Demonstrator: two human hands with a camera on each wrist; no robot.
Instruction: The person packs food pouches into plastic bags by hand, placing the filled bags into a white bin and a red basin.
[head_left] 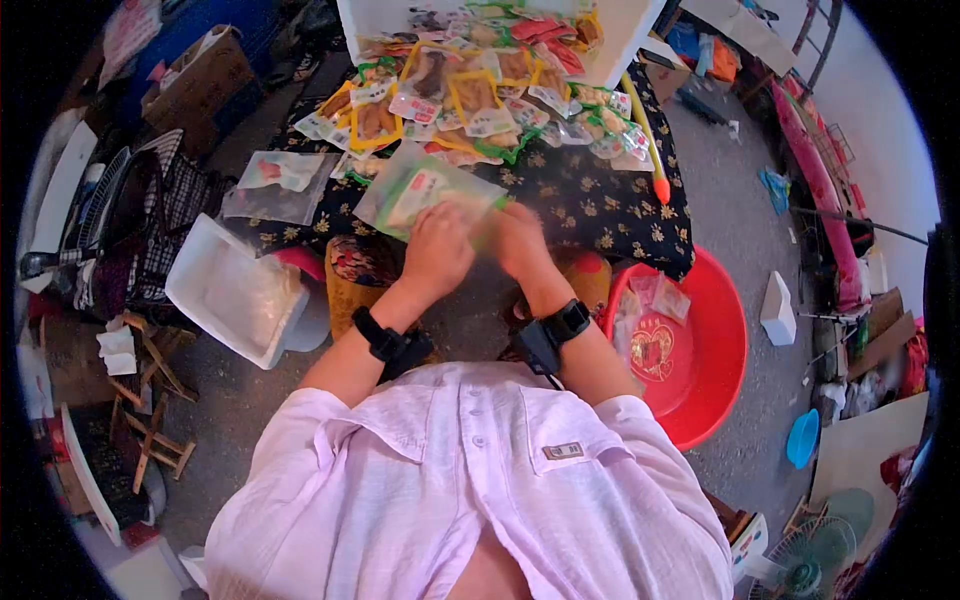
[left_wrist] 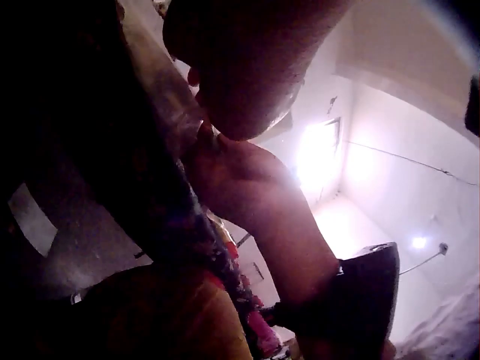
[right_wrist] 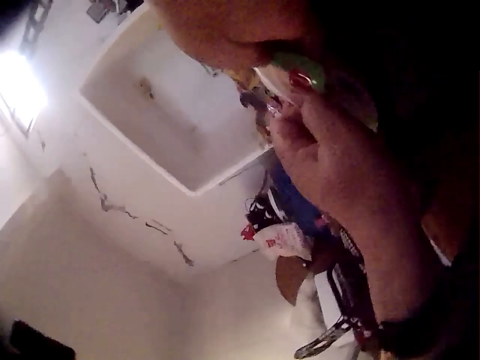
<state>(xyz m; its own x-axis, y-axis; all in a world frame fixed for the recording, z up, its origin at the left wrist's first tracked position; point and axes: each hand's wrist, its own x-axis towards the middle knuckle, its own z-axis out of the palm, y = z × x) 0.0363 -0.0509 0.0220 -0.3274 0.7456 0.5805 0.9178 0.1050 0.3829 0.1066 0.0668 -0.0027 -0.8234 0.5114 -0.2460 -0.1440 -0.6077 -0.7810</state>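
Note:
A clear plastic bag (head_left: 385, 200) with a green-and-white printed packet (head_left: 425, 188) showing in it lies in front of the person, over the near part of the patterned cloth. My left hand (head_left: 440, 245) grips its near side with curled fingers. At the bag's right end my right hand (head_left: 520, 240), blurred, pinches the edge close beside the left. Green and white print (right_wrist: 304, 79) shows above the left hand (right_wrist: 315, 146) in the right wrist view. The left wrist view is dark; there the right hand (left_wrist: 232, 176) has its fingertips together at the plastic.
Sealed food packets (head_left: 475, 100) are heaped on the dark flowered cloth (head_left: 600, 215), spilling from a white foam box (head_left: 625, 45). A flat clear bag (head_left: 280, 200) lies left. On the floor stand a white foam box (head_left: 225, 290) and a red basin (head_left: 700, 370) holding several packets.

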